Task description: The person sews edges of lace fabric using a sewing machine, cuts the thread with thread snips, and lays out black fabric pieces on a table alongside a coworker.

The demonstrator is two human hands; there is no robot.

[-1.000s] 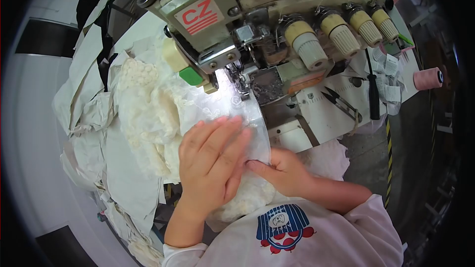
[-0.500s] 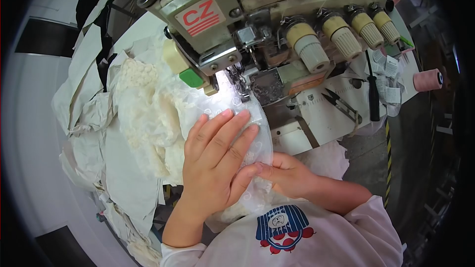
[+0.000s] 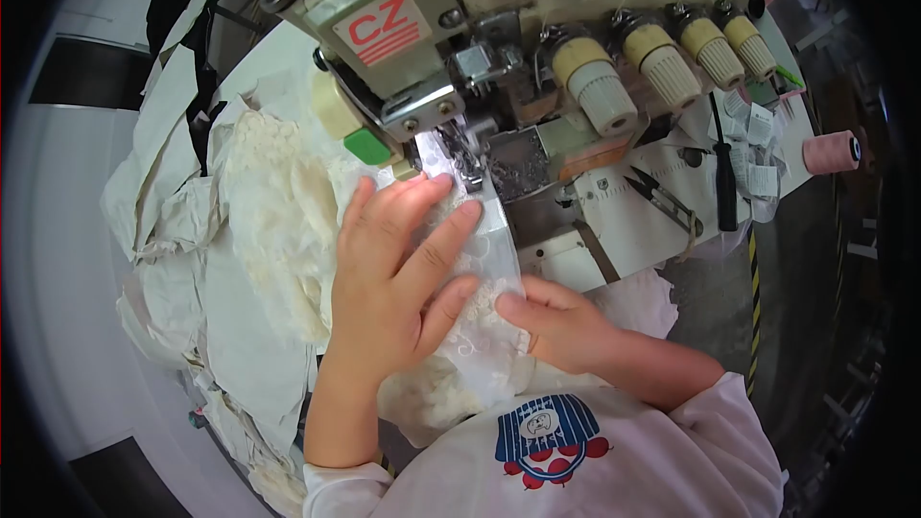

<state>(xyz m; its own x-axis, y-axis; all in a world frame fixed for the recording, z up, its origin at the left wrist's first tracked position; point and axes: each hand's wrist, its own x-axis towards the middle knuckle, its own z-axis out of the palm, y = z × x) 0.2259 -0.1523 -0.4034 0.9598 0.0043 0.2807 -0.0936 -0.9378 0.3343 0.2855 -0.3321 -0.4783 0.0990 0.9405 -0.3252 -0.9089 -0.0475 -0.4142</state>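
White embroidered fabric (image 3: 484, 264) runs from my lap up to the presser foot (image 3: 470, 173) of a sewing machine (image 3: 384, 62). My left hand (image 3: 389, 273) lies on the fabric with fingers spread, its fingertips just in front of the presser foot. Lower down, at the fabric's right edge, my right hand (image 3: 552, 321) pinches the cloth between thumb and fingers. More of the cloth hangs down toward my white shirt. A pile of cream lacy fabric (image 3: 278, 221) lies left of my left hand.
Thread snips (image 3: 662, 201) and a black-handled screwdriver (image 3: 724, 177) lie on the machine table at the right, near white labels (image 3: 761, 158). A pink thread spool (image 3: 831, 153) stands at the table's right edge. Large pale fabric pieces (image 3: 254, 355) drape over the left side.
My left hand has shifted left and up toward the presser foot, its thumb moving apart from my right hand. The fabric's right edge now lies straighter. My right hand has barely moved.
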